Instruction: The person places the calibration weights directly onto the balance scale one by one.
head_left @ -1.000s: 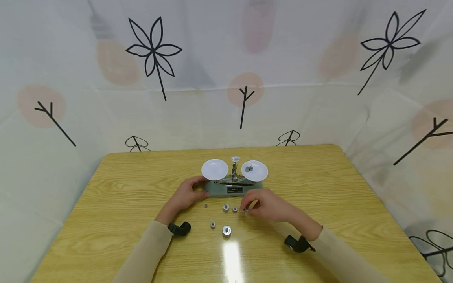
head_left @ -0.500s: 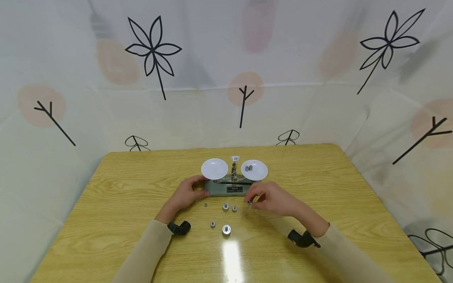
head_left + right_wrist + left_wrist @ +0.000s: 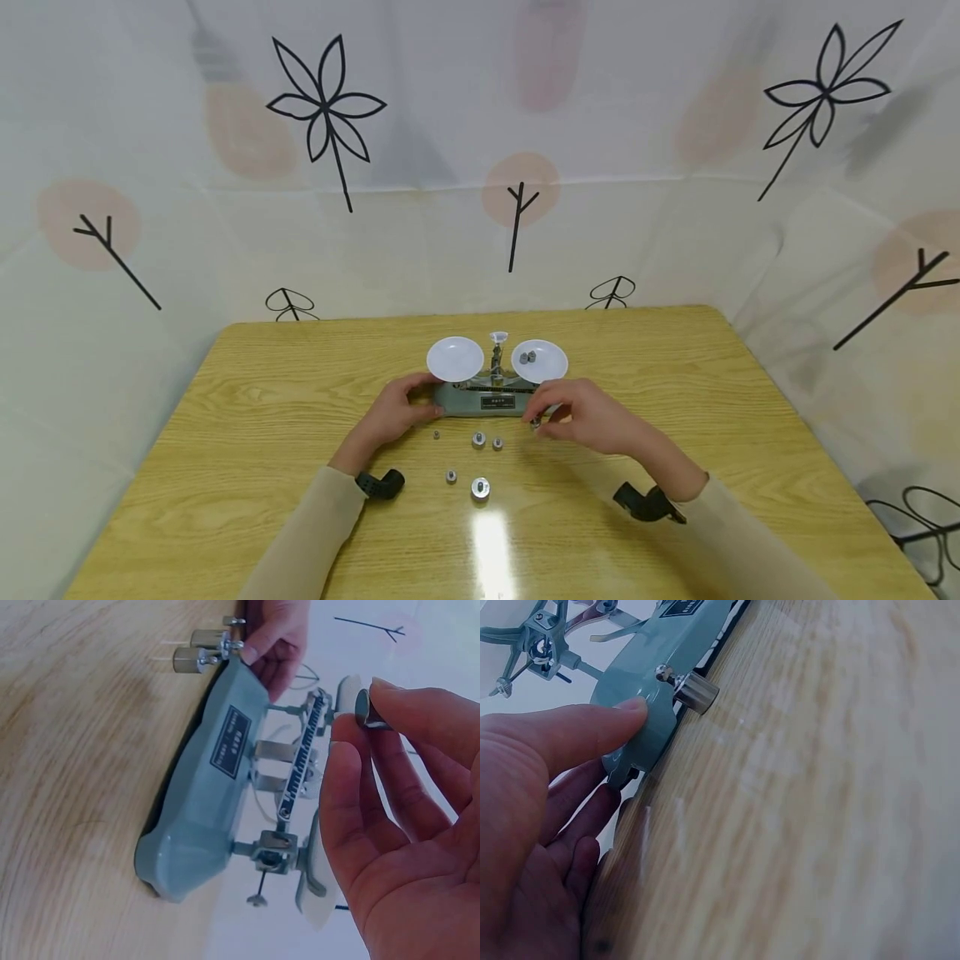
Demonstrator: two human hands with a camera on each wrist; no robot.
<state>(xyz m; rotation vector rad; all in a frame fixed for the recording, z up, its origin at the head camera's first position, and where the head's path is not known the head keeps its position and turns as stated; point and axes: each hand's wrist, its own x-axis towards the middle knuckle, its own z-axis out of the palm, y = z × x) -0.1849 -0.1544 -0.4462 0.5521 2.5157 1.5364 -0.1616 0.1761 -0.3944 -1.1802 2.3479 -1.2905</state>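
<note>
A balance scale [image 3: 465,403] with a blue-green base stands at the table's middle. My left hand [image 3: 392,413] grips the base's left end; in the left wrist view its thumb [image 3: 604,733] lies on the front and the other fingers reach behind. Between thumb and fingertips, my right hand [image 3: 592,419] pinches a small metal weight [image 3: 367,709], raised in front of the base's right end. Two small weights [image 3: 524,358] sit in the white right pan [image 3: 553,363]. The white left pan [image 3: 454,360] holds nothing.
Several knobbed metal weights stand on the wooden table [image 3: 300,375] before the scale, the biggest weight [image 3: 480,492] closest to me. A tiny weight [image 3: 437,435] is near my left thumb. Patterned cloth [image 3: 435,242] hangs behind the table.
My right hand has lifted the weight from the row on the table and moved it slightly up and right, toward the scale's right end. The left hand stays put.
</note>
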